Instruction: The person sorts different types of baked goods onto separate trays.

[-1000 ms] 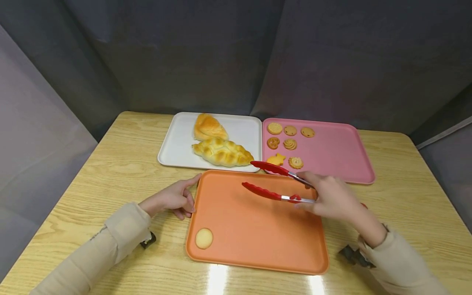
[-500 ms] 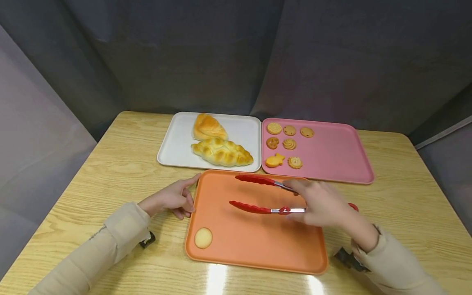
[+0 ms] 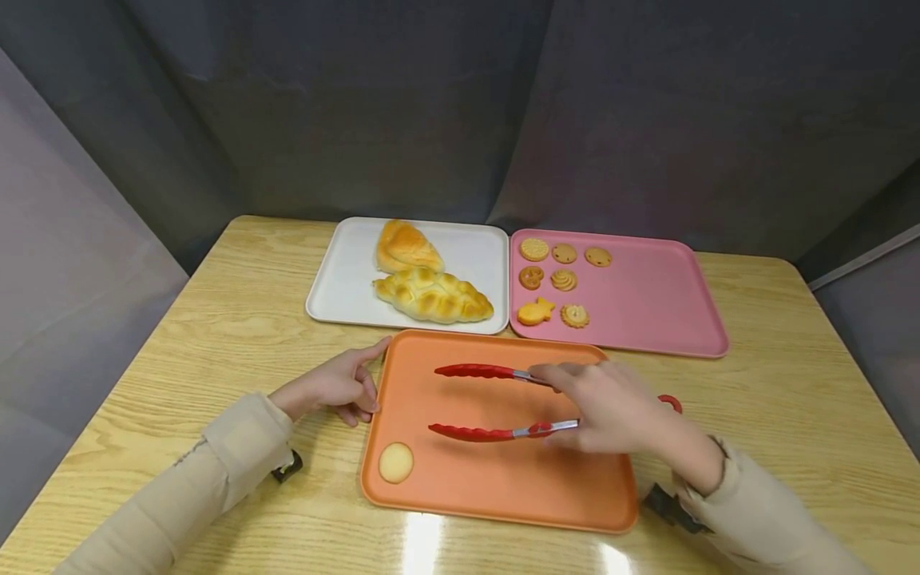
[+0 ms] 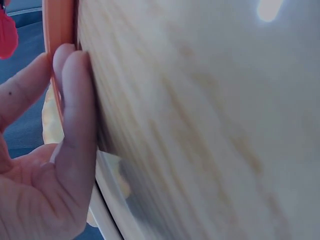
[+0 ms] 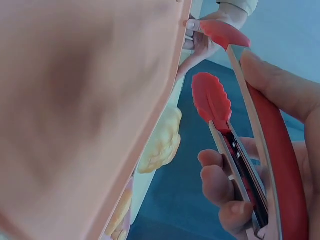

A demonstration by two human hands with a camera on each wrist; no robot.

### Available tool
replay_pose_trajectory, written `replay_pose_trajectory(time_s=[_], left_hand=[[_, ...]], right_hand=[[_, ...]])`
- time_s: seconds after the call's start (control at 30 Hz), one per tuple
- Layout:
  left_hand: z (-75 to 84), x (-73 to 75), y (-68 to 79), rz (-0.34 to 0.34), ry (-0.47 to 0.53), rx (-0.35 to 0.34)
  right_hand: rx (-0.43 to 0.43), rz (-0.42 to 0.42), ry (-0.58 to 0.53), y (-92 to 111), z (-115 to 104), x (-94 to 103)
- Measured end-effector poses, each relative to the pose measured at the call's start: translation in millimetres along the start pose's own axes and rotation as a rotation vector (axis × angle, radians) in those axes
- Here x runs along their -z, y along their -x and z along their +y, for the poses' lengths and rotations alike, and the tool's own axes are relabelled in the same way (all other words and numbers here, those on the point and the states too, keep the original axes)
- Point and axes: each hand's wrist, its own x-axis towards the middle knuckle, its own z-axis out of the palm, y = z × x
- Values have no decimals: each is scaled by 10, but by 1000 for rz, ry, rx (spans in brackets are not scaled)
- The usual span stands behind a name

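Observation:
My right hand [image 3: 614, 407] grips a pair of tongs [image 3: 477, 371] with red scalloped tips, thumb on one arm and fingers on the other. The tongs' arms stand spread with nothing between them, above the orange tray [image 3: 503, 503]. A round pale cookie [image 3: 396, 463] lies in that tray's near left corner. At the tray's left edge, my left hand [image 3: 345, 383] touches the rim, its index finger pointing to the far left corner. In the left wrist view, fingers [image 4: 75, 100] of that hand lie along the table beside the tray wall.
Behind the orange tray stands a white tray [image 3: 338, 291] bearing a braided bread [image 3: 434, 297] and a wedge-shaped bread [image 3: 406, 247]. Right of it, a pink tray [image 3: 654, 295] holds several cookies, including a fish-shaped one [image 3: 535, 311]. A dark curtain [image 3: 374, 112] hangs behind the table.
My right hand has brought the tongs left and nearer, from beside the pink tray's near edge to over the middle of the orange tray, their arms spreading wider. The left hand has stayed put.

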Motion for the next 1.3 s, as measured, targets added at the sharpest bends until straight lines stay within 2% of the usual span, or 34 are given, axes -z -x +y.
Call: replay_pose_trajectory(time_s=[0.2,0.5,0.9,1.3], left_hand=[[-13,1,-16,5,2,8],[-20,8,-16,1,-8,0],[-26,-2,-25,12,-2,7],[-7,9,-2,-8,3,-10]], right_hand=[[49,-22,-5,-40,-44,-19],[171,-43,-29,-86,-117,-84],[208,-111,-16,-162,-200,-103],[188,-178,-10,-240,-255,-162]])
